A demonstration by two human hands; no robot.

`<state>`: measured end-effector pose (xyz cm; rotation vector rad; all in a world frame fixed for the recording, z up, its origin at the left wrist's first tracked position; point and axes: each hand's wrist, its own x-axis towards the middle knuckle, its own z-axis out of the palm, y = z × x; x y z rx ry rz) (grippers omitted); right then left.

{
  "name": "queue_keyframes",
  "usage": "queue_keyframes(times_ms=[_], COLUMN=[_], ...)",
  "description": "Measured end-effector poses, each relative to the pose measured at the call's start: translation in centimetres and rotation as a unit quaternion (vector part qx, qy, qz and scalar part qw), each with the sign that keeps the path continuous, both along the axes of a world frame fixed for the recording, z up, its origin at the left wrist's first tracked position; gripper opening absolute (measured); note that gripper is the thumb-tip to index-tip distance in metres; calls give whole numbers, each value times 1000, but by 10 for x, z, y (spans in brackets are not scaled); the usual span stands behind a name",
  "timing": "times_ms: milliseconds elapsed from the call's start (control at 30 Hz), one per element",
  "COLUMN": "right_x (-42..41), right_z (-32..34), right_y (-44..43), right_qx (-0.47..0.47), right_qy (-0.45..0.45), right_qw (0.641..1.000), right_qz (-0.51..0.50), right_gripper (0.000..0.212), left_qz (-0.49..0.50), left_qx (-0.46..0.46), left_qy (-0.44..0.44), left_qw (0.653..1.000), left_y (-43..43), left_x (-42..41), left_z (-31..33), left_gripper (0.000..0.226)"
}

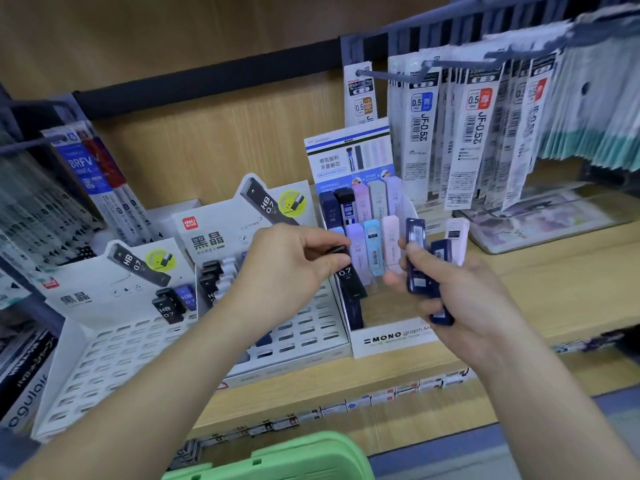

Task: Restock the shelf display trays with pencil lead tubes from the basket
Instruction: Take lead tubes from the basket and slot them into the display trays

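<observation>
My left hand (pixel 294 268) pinches a black 0.7 lead tube (pixel 348 273) by its top, just left of the MONO display tray (pixel 391 337). My right hand (pixel 460 299) grips several tubes: dark blue lead tubes (pixel 417 258) and a pale pink tube (pixel 456 239), in front of that tray's right side. The MONO tray holds pastel and dark tubes in rows. Two white slotted display trays stand to the left: the middle tray (pixel 304 327) and the left tray (pixel 104 362), each with a few black tubes at the back. The green basket (pixel 277 459) shows at the bottom edge.
Hanging refill packs (pixel 474 133) fill hooks at the upper right, and more packs (pixel 90 174) hang at the left. A flat clear case (pixel 540 216) lies on the wooden shelf (pixel 571 271) to the right. Price labels line the shelf's front edge.
</observation>
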<state>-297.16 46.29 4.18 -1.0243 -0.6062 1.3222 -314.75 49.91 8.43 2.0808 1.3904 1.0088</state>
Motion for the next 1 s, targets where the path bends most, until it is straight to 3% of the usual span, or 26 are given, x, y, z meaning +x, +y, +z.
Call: queue_keyframes(times_ms=[167, 333, 600, 1000], right_x=[6, 2, -17, -71], right_z=[-8, -6, -5, -7], right_y=[4, 4, 2, 0], right_qx=[-21, -4, 38, 70], right_qy=[-90, -33, -14, -131], right_qw=[995, 999, 993, 977], right_qz=[-33, 35, 113, 155], right_gripper=[13, 17, 28, 34], left_qz=[3, -31, -48, -6], left_qx=[20, -24, -69, -133], left_qy=[-35, -121, -145, -152], left_qw=[999, 992, 986, 979], left_y=[8, 12, 2, -26], left_x=[8, 10, 7, -49], left_z=[7, 11, 9, 9], left_gripper=[24, 21, 17, 7])
